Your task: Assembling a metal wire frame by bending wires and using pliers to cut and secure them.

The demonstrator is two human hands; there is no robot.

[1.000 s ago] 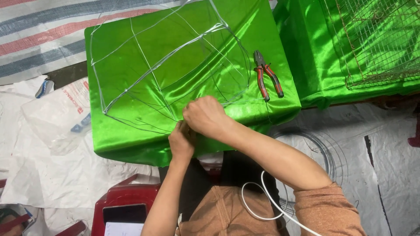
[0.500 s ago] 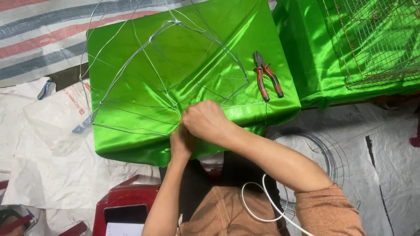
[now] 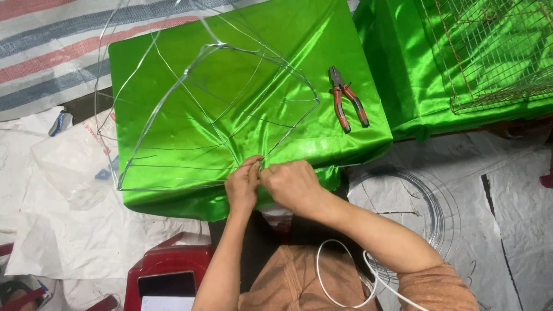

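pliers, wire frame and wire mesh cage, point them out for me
pliers (image 3: 347,106), head view, on the red handles just below the pivot
wire frame (image 3: 173,95), head view, on a thin wire strut of its left half
wire mesh cage (image 3: 489,57), head view, on the mesh grid at top right

One bent silver wire frame (image 3: 213,109), one pair of red-handled pliers (image 3: 347,99), one rusty wire-mesh cage (image 3: 495,52), two green satin-covered counters (image 3: 173,184).

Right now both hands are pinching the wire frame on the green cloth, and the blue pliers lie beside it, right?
Not quite: the pliers have red handles, not blue, as the head view shows. Both hands, left and right, do pinch the wire frame on the green cloth.
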